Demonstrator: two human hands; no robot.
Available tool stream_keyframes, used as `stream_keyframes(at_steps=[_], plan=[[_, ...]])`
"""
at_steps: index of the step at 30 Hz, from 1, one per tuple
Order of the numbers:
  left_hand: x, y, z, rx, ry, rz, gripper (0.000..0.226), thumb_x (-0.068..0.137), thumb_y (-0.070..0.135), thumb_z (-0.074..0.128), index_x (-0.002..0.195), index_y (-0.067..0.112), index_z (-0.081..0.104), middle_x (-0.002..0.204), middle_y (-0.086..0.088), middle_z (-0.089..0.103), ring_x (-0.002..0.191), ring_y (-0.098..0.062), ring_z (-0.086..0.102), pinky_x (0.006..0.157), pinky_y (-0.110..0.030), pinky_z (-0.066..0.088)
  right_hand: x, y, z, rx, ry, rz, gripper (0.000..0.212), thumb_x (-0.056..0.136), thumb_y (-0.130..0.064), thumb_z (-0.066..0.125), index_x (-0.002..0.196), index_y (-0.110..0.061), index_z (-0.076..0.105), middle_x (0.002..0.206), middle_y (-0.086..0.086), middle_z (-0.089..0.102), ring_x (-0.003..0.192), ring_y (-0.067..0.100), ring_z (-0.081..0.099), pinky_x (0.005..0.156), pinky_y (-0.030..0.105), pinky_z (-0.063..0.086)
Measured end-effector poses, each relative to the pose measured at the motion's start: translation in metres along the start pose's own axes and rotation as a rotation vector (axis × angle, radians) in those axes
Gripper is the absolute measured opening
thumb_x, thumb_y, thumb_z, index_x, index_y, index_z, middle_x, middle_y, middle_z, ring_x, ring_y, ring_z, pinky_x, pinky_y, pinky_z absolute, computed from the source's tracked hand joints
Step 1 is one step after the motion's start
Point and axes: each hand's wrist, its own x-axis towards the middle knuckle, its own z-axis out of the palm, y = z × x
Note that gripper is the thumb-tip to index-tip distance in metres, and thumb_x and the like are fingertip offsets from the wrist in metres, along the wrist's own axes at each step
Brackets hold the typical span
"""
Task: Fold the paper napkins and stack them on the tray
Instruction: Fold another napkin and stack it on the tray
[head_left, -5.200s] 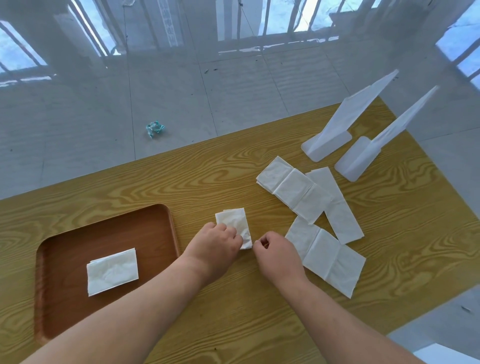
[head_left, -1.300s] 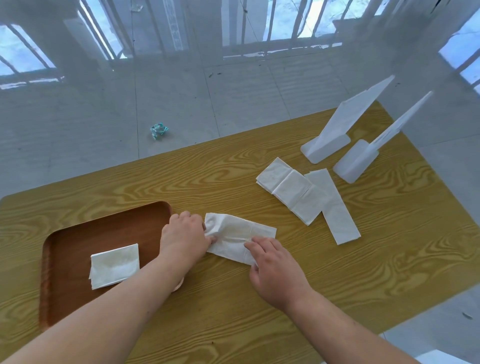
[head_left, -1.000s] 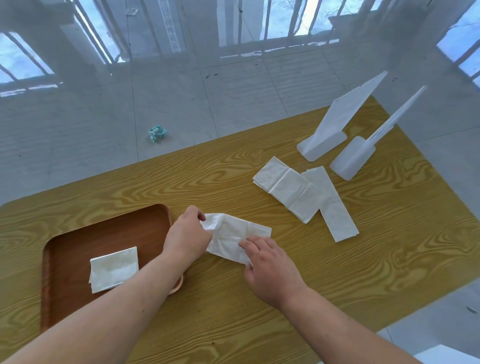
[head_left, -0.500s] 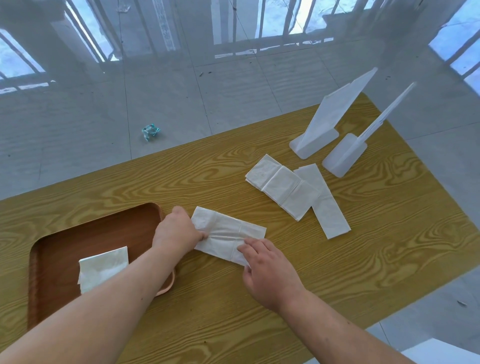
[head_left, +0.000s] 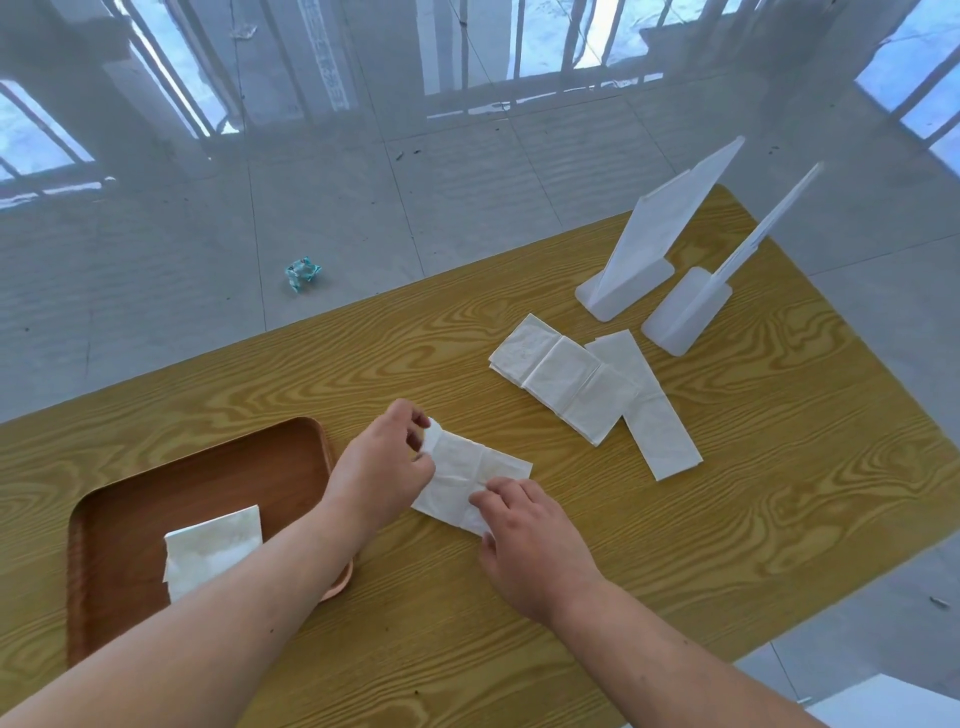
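Fingers of the left hand (head_left: 382, 467) are pinching the napkin's (head_left: 470, 480) nine-o'clock end, likely lifting it to fold, while right hand (head_left: 530, 535) fingers are pressing flat, anchoring it on the worktop (head_left: 727, 519) at three o'clock from the tray (head_left: 208, 467).

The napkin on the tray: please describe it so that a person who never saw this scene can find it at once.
On the wooden table, a brown tray sits at the person's left. The folded napkin lies inside it, partly behind the left forearm. It is the only napkin on the tray; the napkin being folded and the two unfolded ones lie on bare table to the right.
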Motion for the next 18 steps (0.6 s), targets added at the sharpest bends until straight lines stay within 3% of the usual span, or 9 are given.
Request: stream_keyframes(at_steps=[3,6,8,12,14,18], plan=[[-0.004,0.009,0.006,-0.113,-0.1,0.084,0.037,0.085,0.029,0.073,0.11,0.046,0.05,0.095,0.02,0.067,0.067,-0.011,0.066,0.054,-0.033,0.056,0.0,0.0,0.0,0.001,0.004,-0.009,0.051,0.097,-0.025,0.051,0.147,-0.023,0.046,0.15,0.001,0.048,0.137,0.022,0.04,0.116,0.04,0.038],[-0.006,0.011,0.012,-0.193,-0.158,0.008,0.032,0.082,0.052,0.072,0.108,0.046,0.055,0.092,0.022,0.07,0.065,-0.003,0.064,0.058,-0.027,0.054,-0.002,0.002,-0.002,0.021,0.025,-0.023,0.051,0.095,-0.023,0.05,0.146,-0.021,0.048,0.146,0.001,0.052,0.135,0.022,0.043,0.114,0.04,0.04],[-0.005,0.007,0.015,-0.048,-0.063,-0.058,0.036,0.084,0.066,0.063,0.109,0.04,0.059,0.085,0.014,0.069,0.069,-0.003,0.063,0.06,-0.028,0.051,-0.003,0.004,-0.004,0.027,0.068,-0.015,0.05,0.092,-0.022,0.049,0.142,-0.019,0.053,0.14,0.0,0.056,0.13,0.022,0.047,0.111,0.04,0.043],[-0.006,-0.003,0.022,0.291,-0.04,-0.178,0.068,0.083,0.073,0.066,0.127,0.023,0.056,0.119,0.006,0.06,0.108,-0.018,0.059,0.082,-0.034,0.049,-0.004,0.008,-0.003,0.03,0.056,-0.027,0.047,0.091,-0.022,0.049,0.137,-0.019,0.057,0.135,0.0,0.06,0.126,0.02,0.051,0.109,0.039,0.045],[-0.006,-0.003,0.026,0.346,-0.062,-0.173,0.069,0.079,0.074,0.071,0.121,0.022,0.056,0.117,0.003,0.058,0.11,-0.021,0.056,0.087,-0.035,0.05,-0.003,0.009,-0.002,0.017,0.016,-0.06,0.045,0.092,-0.023,0.048,0.137,-0.019,0.057,0.135,-0.001,0.06,0.125,0.02,0.051,0.109,0.039,0.045],[0.002,0.004,0.028,0.291,-0.108,-0.206,0.037,0.081,0.056,0.079,0.091,0.026,0.06,0.102,0.005,0.06,0.096,-0.019,0.057,0.079,-0.035,0.05,-0.003,0.009,0.0,0.015,0.002,-0.088,0.045,0.093,-0.024,0.049,0.138,-0.02,0.056,0.135,-0.001,0.06,0.125,0.019,0.05,0.107,0.038,0.047]])
